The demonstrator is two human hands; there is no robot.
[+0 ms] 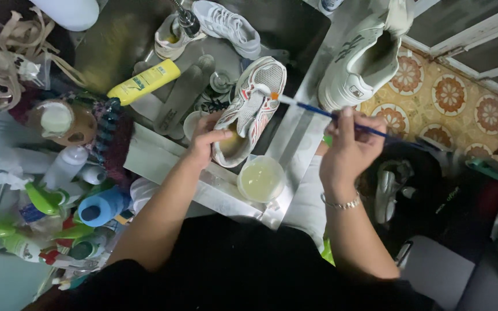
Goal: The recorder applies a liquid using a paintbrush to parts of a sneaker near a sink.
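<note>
Hands are busy at the sink (pixel 295 34). Left hand (pixel 206 138) grips a white and red shoe (pixel 253 106) by its heel. Right hand (pixel 350 144) pinches a blue brush (pixel 318 110), its tip touching the shoe's side. Near them sits a cup of soapy water (pixel 260 178). Cleaning looks only partly done.

white sneaker (pixel 370 55) top cut off, brush (pixel 341 118) handle blurred

White mesh sneaker (pixel 253 106) with red trim — tilted over the sink; blue-handled brush (pixel 324 113) touches its side.
</note>
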